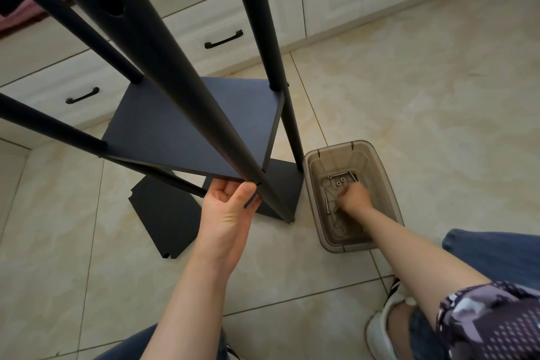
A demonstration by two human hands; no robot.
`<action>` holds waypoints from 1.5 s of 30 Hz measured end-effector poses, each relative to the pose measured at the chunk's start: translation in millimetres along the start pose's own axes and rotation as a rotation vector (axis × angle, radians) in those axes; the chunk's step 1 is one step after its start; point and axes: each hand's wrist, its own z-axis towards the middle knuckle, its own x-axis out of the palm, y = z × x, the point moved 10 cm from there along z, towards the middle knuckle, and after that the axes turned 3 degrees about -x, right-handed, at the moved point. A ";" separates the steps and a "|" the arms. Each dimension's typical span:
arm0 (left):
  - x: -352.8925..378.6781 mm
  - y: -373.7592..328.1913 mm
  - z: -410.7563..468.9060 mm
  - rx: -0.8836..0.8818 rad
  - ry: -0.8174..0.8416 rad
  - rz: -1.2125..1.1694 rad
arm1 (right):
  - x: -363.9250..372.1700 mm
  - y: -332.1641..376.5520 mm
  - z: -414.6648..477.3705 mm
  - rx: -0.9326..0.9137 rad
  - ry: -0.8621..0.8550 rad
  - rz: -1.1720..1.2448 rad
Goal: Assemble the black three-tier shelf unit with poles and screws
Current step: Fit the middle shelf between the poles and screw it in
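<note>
Your left hand [230,207] grips the near corner of the middle shelf [146,131] by a pole [184,96]. Your right hand [352,197] is down in the box [336,147] of screws [328,205]; its grip is hidden.

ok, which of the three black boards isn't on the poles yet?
The loose board lying flat on the floor, left of the left hand. The raised board that hand grips and the bottom board both sit between the poles.
</note>
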 end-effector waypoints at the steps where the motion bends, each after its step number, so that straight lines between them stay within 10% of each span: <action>1: -0.3 0.4 0.1 -0.001 -0.002 0.004 | -1.1 0.0 -0.1 0.004 0.000 0.029; 11: -3.0 1.9 1.4 -0.006 -0.003 0.025 | 11.9 -3.2 -1.8 -0.012 0.153 0.088; 28: -4.9 3.5 0.7 -0.012 -0.021 0.028 | 12.9 6.4 -17.4 -0.318 0.214 -0.489; 45: 3.3 -2.5 -8.0 -0.011 0.004 -0.022 | -26.7 71.6 -178.3 -0.018 -0.009 1.221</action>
